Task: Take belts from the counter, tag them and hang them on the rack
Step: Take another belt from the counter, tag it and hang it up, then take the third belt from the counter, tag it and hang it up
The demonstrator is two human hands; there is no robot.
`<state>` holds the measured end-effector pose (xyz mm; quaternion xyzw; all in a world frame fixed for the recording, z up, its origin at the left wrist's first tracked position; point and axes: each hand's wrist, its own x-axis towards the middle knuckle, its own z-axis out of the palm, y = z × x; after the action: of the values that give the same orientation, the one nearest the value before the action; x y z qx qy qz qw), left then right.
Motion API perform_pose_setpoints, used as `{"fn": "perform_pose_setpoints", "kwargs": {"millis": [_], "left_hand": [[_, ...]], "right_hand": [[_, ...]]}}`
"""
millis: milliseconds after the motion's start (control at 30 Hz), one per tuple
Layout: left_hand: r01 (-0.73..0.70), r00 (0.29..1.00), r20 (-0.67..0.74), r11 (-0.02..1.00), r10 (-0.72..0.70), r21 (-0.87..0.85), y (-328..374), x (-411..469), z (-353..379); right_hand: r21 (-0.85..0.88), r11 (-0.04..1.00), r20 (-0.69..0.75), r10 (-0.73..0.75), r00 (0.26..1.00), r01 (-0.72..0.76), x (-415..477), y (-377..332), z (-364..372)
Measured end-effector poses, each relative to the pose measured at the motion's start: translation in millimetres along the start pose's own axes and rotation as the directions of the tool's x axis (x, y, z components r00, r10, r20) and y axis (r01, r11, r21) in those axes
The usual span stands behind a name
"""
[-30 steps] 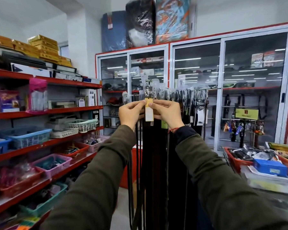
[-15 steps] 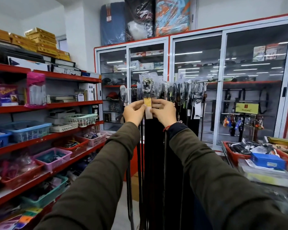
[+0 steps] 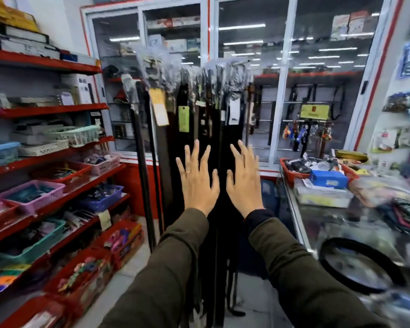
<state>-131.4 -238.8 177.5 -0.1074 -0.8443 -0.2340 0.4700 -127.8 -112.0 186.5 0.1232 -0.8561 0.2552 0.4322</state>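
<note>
Dozens of dark belts hang straight from rack at 12 o'clock, paper-tagged; left hand and right hand splayed wide, empty.

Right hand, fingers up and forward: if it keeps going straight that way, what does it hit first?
Most likely the dark hanging belts right behind the open right hand. Depth is unclear from one view, so the gap to them can't be judged.

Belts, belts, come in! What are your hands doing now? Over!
Left hand open, right hand open, both empty. Hanging belts on rack, yellow tag on. Coiled belt waits on counter. Nothing blocking.
</note>
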Motion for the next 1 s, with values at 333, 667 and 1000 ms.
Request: {"fn": "perform_pose_setpoints", "kwargs": {"millis": [333,667,1000], "left_hand": [[-0.121,0.873,0.443,0.970,0.204,-0.208,102.2,-118.0,114.3],[-0.134,0.434,0.791,0.899,0.431,-0.416,218.4,-189.6,192.5],[-0.190,0.280,0.882,0.922,0.379,-0.336,266.3,-217.4,218.1]], "right_hand": [[-0.429,0.879,0.196,0.317,0.928,-0.210,-121.3,153.5,-68.5],[-0.728,0.623,0.386,0.718,0.579,-0.287,-210.7,288.5,-160.1],[-0.671,0.629,0.414,0.757,0.505,-0.393,-230.5,317.7,-180.0]]}}
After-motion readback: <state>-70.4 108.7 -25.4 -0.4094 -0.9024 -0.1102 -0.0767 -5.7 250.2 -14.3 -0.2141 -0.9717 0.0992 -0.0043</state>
